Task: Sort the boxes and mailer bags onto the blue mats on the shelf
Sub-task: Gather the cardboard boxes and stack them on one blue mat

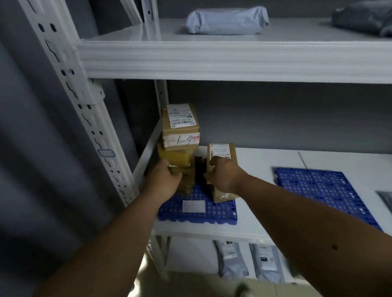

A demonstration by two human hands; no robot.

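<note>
On the middle level of the white shelf (231,57), a leaning stack of boxes (180,140) stands at the back left corner of the left blue mat (222,211), with at least 4 cartons piled unevenly, the top 2 sitting skewed over a yellow one. The left hand (163,179) is curled against the lower boxes of that stack, fingers wrapped round their front edge as if steadying it. Just beside it, the right hand (223,172) grips a flat brown box (222,155) standing on edge on the same mat, thumb and fingers clamped on its near side; a dark box (200,170) sits between the 2 hands. A second blue mat (322,187) lies to the right, bare where it shows, and mailer bags (227,21) rest on the level above, with more on the level below. The main risk looks to be the stack: it is tall, narrow and offset, so a nudge from the upright box or a release by the left hand could topple the top cartons off the shelf's open left side. The box on edge may also tip once let go.
</note>
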